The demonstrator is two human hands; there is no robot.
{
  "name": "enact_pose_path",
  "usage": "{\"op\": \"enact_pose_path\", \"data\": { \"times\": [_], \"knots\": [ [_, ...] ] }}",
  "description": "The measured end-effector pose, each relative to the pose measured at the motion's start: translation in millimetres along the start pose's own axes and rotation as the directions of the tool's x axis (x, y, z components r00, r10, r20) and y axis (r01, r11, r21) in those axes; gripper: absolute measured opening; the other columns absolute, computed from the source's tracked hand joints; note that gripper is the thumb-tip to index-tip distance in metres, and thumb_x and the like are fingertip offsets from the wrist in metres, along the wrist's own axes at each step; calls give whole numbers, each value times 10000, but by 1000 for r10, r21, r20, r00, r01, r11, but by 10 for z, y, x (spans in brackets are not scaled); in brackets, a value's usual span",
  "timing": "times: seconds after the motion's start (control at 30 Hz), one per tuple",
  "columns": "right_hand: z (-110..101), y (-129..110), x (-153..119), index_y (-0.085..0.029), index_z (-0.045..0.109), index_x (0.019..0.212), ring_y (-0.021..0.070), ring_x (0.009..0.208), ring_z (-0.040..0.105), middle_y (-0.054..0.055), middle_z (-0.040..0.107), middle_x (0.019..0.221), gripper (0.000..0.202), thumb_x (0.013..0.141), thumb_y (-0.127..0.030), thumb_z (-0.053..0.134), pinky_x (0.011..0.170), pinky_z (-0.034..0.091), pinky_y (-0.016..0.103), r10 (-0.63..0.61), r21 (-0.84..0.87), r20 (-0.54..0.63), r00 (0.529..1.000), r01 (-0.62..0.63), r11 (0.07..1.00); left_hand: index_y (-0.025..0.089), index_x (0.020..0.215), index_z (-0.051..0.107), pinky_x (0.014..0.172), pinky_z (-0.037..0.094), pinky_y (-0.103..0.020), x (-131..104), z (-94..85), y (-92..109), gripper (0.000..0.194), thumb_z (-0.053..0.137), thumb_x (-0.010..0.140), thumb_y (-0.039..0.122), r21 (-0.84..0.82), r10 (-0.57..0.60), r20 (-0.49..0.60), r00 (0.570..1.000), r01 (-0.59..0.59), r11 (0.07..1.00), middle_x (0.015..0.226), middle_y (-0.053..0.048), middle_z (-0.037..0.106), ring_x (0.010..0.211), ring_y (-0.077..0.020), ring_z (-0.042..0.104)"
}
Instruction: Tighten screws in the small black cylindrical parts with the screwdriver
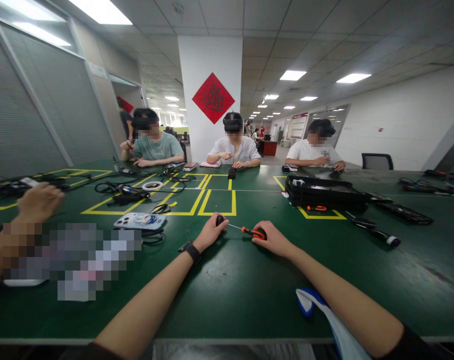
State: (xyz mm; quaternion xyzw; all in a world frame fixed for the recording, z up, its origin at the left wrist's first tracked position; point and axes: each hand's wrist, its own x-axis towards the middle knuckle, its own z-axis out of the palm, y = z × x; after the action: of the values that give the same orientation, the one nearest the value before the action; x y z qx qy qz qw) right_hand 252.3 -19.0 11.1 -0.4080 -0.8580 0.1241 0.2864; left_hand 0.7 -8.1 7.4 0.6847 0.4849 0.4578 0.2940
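Partly hidden dark object (219, 219) clasped in left hand (209, 233), screwdriver (255, 233) gripped in right hand (274, 240).

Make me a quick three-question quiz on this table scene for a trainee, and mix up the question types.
1. Multiple choice: which hand holds the orange-and-black screwdriver handle? A, left; B, right; C, neither.
2. True or false: the metal shaft points toward the left hand.
3. Fill in the blank: the tape outlines on the green tabletop are ____.

Key: 1. B, the right hand. 2. True. 3. Yellow.
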Motion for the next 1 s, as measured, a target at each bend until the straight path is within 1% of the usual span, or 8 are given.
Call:
{"op": "enact_pose_path", "data": {
  "times": [0.17, 0.27, 0.4, 0.57, 0.63, 0.73, 0.8, 1.0],
  "knots": [
    [0, 34, 24, -190, 587, 868, 195, 959, 455, 64, 552, 954, 148, 814, -294, 497, 862, 357, 367, -53, 10, -6, 999, 53, 999, 181, 855, 499, 645, 404, -267, 0, 2, 1, 295, 478, 747, 455, 1, -12, -2, 1000, 12, 1000, 678, 17, 546, 615, -125, 513],
    [20, 51, 25, -181, 573, 859, 194, 953, 460, 57, 553, 960, 150, 757, -291, 575, 856, 361, 362, -41, 31, -43, 998, 42, 999, 180, 863, 504, 646, 404, -266, 1, 2, -8, 295, 478, 749, 451, 5, 2, 2, 1000, -2, 1000, 686, 16, 548, 624, -124, 516],
    [24, 54, 14, -177, 560, 906, 195, 936, 464, 50, 555, 950, 280, 683, -318, 652, 824, 378, 343, -22, 35, -36, 999, 23, 999, 182, 875, 505, 633, 404, -264, 1, 4, -21, 300, 470, 753, 454, 12, 17, 6, 1000, -17, 1000, 694, 15, 544, 629, -123, 509],
    [32, 67, 27, -182, 601, 833, 181, 935, 474, 48, 574, 926, 153, 794, -307, 522, 849, 359, 348, -4, 55, -18, 1000, 5, 998, 179, 877, 504, 626, 405, -257, 3, 3, -28, 308, 474, 750, 458, 4, 8, 8, 1000, -8, 1000, 693, 14, 537, 644, -123, 504],
    [43, 55, 28, -179, 599, 814, 184, 928, 480, 45, 576, 924, 139, 765, -302, 557, 839, 366, 347, 23, 71, -28, 999, -21, 997, 179, 879, 500, 617, 406, -254, 5, 2, -29, 311, 476, 748, 459, -11, -5, 8, 1000, 5, 1000, 693, 15, 536, 641, -122, 506],
    [41, 14, 14, -177, 583, 861, 193, 911, 485, 40, 568, 930, 244, 672, -314, 650, 808, 384, 342, 58, 73, -44, 997, -54, 996, 180, 891, 493, 587, 406, -246, 8, 1, -29, 315, 471, 749, 460, -42, -41, 23, 999, 42, 998, 680, 18, 531, 616, -118, 501],
    [26, -9, 2, -180, 581, 890, 194, 905, 484, 38, 565, 928, 291, 656, -331, 664, 802, 389, 339, 51, 64, -41, 998, -48, 997, 181, 894, 492, 577, 406, -243, 8, 0, -27, 311, 471, 750, 456, -60, -55, 32, 998, 57, 997, 677, 18, 530, 608, -116, 500],
    [4, 11, 8, -181, 614, 845, 188, 897, 491, 55, 576, 898, 183, 779, -336, 542, 821, 378, 347, -1, 65, -14, 1000, 2, 998, 183, 897, 494, 592, 410, -248, 2, -8, -15, 313, 474, 746, 456, -61, -60, 17, 998, 61, 996, 686, 15, 545, 621, -119, 516]
  ]
}}
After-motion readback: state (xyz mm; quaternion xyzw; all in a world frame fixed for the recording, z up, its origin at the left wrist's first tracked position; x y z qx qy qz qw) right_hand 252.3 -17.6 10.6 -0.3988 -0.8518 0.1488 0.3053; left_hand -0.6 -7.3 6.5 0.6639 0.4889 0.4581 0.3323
